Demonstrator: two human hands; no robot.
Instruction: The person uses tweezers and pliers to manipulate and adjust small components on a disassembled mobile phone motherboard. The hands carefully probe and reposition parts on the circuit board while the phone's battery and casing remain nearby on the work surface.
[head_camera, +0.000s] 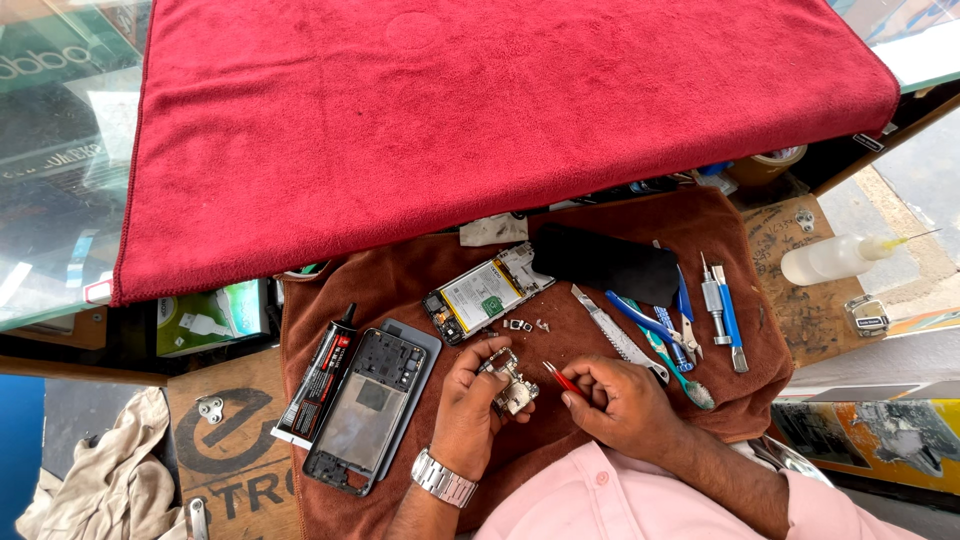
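At bench centre, head view, on brown cloth mat (420, 270):

Left hand (468, 405), steel watch at wrist: closed about small metal-shielded circuit board (512, 385), pinched by thumb and fingertips, raised just off the mat, near the body.

Right hand (625, 400): closed on red-handled slim tool (563, 380), probably tweezers or a fine driver; tip too small to tell. Tip aimed at the board's right edge, close to touching.

For good work at this step, as judged: board gripped by its edges only; left wrist braced on the mat; tool brought in shallow and with light force; any part lifted kept over the mat, beside the loose small metal brackets (520, 325).

Left of the hands: black phone frame with back open (365, 410), lying on grey flat cover (425, 345); black glue tube with red label (320, 375) just beside.

Above the hands: opened phone chassis with white battery and green board (485, 292), tilted; black glass screen panel (610, 262) next to it.

Right of the hands: grey craft knife (610, 330), blue-handled tweezers (650, 322), green toothbrush (680, 375), silver and blue screwdrivers (722, 310), all apart from the work.

Far right, off the mat: clear squeeze bottle with yellow nozzle (840, 257).

Across the top: red towel draped over glass counter (500, 120).

Lower left: crumpled beige rag (100, 480).
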